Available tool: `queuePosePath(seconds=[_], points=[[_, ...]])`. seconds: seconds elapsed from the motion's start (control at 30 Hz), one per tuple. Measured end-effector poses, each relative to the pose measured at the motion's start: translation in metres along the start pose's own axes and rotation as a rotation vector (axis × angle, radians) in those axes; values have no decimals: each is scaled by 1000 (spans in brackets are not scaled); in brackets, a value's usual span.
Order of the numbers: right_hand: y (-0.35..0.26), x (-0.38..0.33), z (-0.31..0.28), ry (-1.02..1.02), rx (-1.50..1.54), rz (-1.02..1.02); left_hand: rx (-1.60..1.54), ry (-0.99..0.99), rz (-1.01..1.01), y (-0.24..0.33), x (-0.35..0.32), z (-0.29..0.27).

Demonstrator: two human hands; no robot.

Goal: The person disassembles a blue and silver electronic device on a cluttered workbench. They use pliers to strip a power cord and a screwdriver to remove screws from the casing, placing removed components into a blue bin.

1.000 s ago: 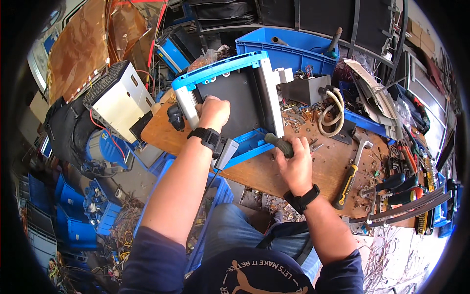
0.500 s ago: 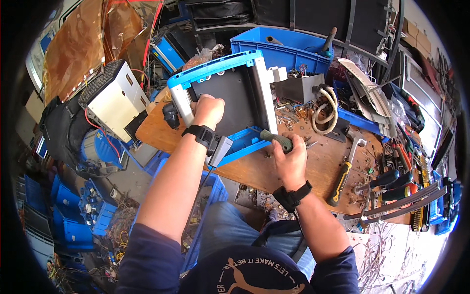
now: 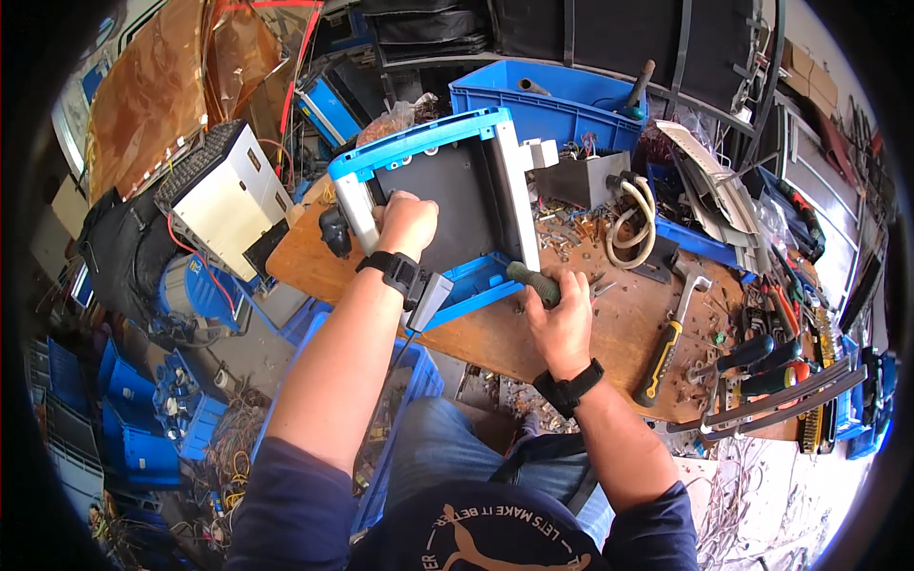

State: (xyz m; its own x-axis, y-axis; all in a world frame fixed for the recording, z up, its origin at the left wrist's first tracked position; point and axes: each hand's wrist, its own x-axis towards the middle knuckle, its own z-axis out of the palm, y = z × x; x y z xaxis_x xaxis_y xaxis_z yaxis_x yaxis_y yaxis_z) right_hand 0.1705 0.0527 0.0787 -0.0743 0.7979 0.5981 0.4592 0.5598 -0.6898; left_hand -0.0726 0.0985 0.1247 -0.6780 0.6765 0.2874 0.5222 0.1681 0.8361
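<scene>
A box-shaped equipment housing (image 3: 466, 195), black inside with white sides and blue end frames, stands tilted on the wooden workbench. My left hand (image 3: 409, 225) is closed on its left white side, with the fingers over the inner edge. In my right hand (image 3: 560, 324) is a screwdriver (image 3: 535, 285) with a ribbed green handle, its front end toward the housing's lower right blue corner. The blade is hard to make out, so I cannot tell whether the tip touches the blue frame.
Loose screws and scraps litter the wooden bench (image 3: 495, 338). A hammer (image 3: 662, 352) with a yellow-black handle lies to the right, near several pliers and screwdrivers. Behind the housing stand a blue crate (image 3: 562, 100) and a grey metal box (image 3: 590, 176) with a coiled white cable (image 3: 633, 228).
The housing has dipped slightly toward me with my left hand still on it. My right hand has shifted slightly down and left with the screwdriver, its fingers now curled differently round the handle.
</scene>
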Motion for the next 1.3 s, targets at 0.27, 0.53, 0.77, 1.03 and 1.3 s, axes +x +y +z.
queuePosePath(seconds=[0.27, 0.53, 0.77, 1.03, 1.3], points=[[3, -3, -3, 2, 49, -33, 56, -31, -84, 15, -6, -3], [1, -2, -2, 1, 73, 14, 19, 5, -51, 0, 1, 3], [1, -1, -1, 0, 74, 14, 53, 4, -70, 4, -4, 1], [1, 0, -4, -31, 115, -53, 56, -125, -64, 9, -3, -9], [10, 10, -18, -146, 108, -177, 28, -74, -134, 27, -17, -12]])
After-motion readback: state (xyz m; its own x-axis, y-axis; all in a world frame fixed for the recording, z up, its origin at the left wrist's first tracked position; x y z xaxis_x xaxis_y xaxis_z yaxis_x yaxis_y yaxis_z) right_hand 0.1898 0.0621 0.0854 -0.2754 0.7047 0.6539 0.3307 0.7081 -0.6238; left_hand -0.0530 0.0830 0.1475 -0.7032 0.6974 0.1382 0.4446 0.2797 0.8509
